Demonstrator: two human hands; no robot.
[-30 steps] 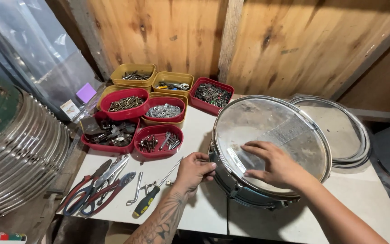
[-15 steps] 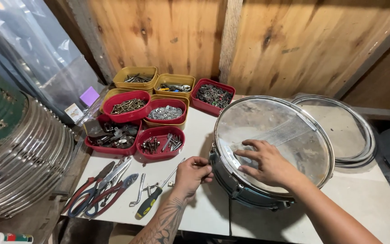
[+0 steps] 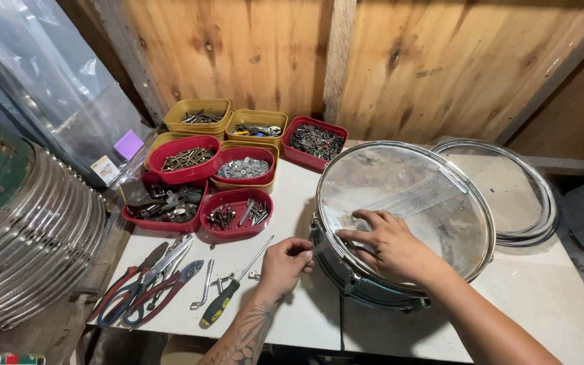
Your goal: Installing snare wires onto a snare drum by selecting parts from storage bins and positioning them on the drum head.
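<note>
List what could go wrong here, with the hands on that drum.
The drum sits near the table's front edge; a push from the right hand might slide it off. The left hand, pinching a strap end at the rim, works close to the screwdriver and could knock it to the floor.

The left hand [image 3: 284,263] is held low with the fingers curled inward and the thumb and fingertips pinched together, the tattooed forearm angled up from below. The right hand [image 3: 386,245] is laid flat, palm down, fingers spread and pointing left, the forearm extended from the lower right.
</note>
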